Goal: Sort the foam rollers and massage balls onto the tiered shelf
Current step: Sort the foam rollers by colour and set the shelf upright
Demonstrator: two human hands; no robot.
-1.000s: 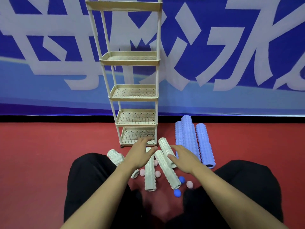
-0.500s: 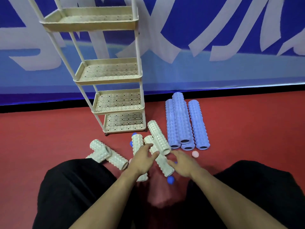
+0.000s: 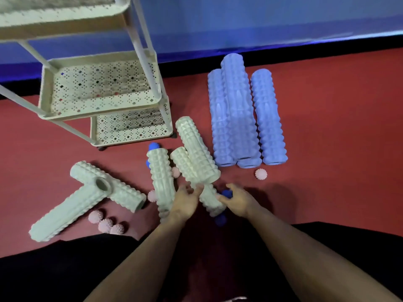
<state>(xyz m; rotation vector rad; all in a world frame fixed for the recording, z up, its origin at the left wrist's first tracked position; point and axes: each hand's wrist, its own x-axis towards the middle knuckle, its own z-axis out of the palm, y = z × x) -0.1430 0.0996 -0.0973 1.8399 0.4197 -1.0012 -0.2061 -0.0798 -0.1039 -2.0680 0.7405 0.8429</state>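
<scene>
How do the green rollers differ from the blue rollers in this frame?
The green rollers lie scattered at crossing angles; the blue rollers lie side by side, one stacked on top. Green ones look shorter, blue ones longer. Both hands reach the green ones; the blue are untouched. All are knobbly, hollow, and on the floor.

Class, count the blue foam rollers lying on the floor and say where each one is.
3, side by side right of the shelf: left, middle resting higher, right. A fourth end beneath the middle hints at another.
</scene>
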